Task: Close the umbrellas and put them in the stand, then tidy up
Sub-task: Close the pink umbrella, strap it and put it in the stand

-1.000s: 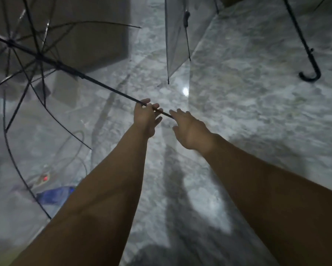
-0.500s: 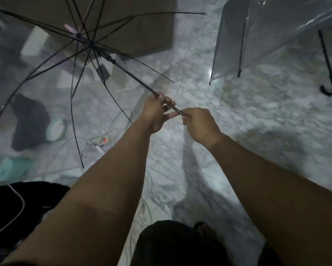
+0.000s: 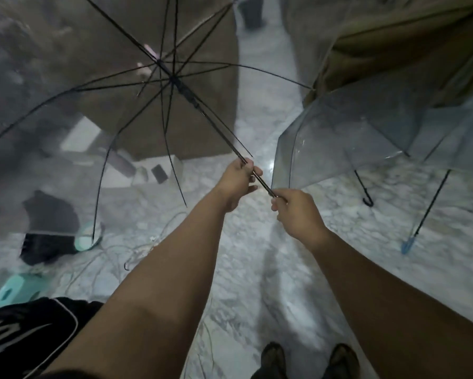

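We reach both bare arms forward from the bottom of the frame toward its centre. Our left hand is curled round the thin black shaft of the open clear umbrella, fingers wrapped over it. Our right hand sits just lower right, fisted round the shaft's lower end, so both hands are closed on the same rod, near each other but apart.

Compared with half a second ago, the canopy has swung up and now fills the upper left of the frame, with its hub higher and nearer the top centre; our hands have drifted slightly right, and our feet now show at the bottom edge.

The held umbrella runs from our hands diagonally up-left, its ribs spread wide. A second open clear umbrella lies on the marble floor at the right, its black hooked handle beyond our right hand, and a blue-tipped handle further right.
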